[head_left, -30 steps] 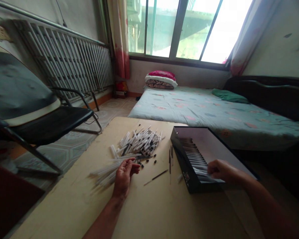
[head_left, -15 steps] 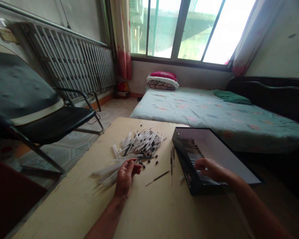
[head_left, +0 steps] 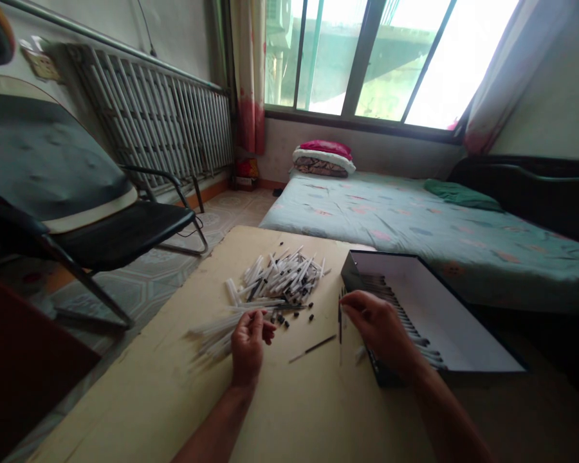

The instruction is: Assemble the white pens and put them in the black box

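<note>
My left hand (head_left: 249, 337) rests by the white pen barrels (head_left: 217, 334), fingers curled in toward the thumb; whatever they hold, if anything, is hidden. Over the near side of a black box (head_left: 468, 308), my right hand (head_left: 379, 325) has thumb and fingertips pinched together at thin dark pen refills (head_left: 340, 328) on the table. What is between those fingertips is too small to make out. A row of pens (head_left: 390, 296) lies inside the box. Between my hands lies another refill (head_left: 313, 348), with small black caps (head_left: 311, 317) farther back.
A heap of white and black pen parts (head_left: 289, 276) lies on the pale table (head_left: 174, 399). Beyond stand a bed (head_left: 357, 206) and a window. On the left are a black chair (head_left: 120, 235) and a metal rail frame (head_left: 164, 116).
My right hand has moved left out of the box to the refills beside it. My left hand stays by the barrels. The whole view has shifted slightly.
</note>
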A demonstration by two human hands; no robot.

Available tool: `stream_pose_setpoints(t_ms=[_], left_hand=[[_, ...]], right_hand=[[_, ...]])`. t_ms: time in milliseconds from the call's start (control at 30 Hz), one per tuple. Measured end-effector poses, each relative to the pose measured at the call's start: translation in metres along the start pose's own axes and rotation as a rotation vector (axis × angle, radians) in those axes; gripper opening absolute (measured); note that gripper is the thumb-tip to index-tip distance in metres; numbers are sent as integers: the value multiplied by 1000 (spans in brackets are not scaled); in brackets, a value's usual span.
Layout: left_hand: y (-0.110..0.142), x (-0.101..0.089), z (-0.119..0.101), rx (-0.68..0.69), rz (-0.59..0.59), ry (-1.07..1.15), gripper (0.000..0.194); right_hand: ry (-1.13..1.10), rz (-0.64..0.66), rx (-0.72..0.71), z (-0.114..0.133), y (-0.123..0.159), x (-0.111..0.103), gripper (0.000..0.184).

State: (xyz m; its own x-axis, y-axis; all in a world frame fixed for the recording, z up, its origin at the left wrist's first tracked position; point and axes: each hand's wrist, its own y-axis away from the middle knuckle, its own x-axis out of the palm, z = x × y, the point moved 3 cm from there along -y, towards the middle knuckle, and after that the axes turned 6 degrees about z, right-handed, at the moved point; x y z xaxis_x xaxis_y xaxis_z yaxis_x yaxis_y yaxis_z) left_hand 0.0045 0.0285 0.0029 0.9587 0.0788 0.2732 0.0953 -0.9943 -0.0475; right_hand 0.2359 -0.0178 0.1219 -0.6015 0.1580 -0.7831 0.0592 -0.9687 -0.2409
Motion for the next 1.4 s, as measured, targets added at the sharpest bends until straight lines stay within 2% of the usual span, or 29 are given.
stream_pose_setpoints(t_ms=[67,133,200,267,400,533,633,767,867,1000,1133,1200,1267,1333,1400], left_hand=[[-1,-2,1,13,-33,-12,30],[-2,-4,2,17,-54,-13,30],[-2,-5,3,17,-66,-10,30],[-3,-5,4,18,-66,-10,31],[-3,-4,5,11,-72,-14,30],[-3,-5,6,1,-72,-12,30],[-2,-5,6,3,-72,-3,31],[-2,-4,6,10,-70,1,32],[-3,-4,6,12,-62,-11,30],[-3,-4,8,21,-29,-62,27],[0,3,6,80,98,-223,20],[4,9,0,172,184,-358,17],[9,15,-5,282,267,-500,23],[14,20,-8,356,338,-604,33],[16,22,-9,378,387,-650,33]], right_hand=[[-27,59,-30,6,-13,36,16],[49,107,35,0,-29,69,22],[205,96,121,-11,-47,91,35],[279,66,160,-19,-67,103,41],[348,63,168,-22,-100,111,49],[411,109,153,-19,-108,118,50],[436,122,151,-19,-96,120,44],[449,133,149,-20,-66,119,38],[419,107,128,-22,-40,116,41],[275,30,46,-21,-10,112,46],[81,-102,-20,-14,10,106,43],[-12,-189,-34,-8,17,105,34],[-72,-259,-46,0,24,106,24],[-104,-280,-80,9,30,109,19],[-131,-256,-132,17,33,112,18]])
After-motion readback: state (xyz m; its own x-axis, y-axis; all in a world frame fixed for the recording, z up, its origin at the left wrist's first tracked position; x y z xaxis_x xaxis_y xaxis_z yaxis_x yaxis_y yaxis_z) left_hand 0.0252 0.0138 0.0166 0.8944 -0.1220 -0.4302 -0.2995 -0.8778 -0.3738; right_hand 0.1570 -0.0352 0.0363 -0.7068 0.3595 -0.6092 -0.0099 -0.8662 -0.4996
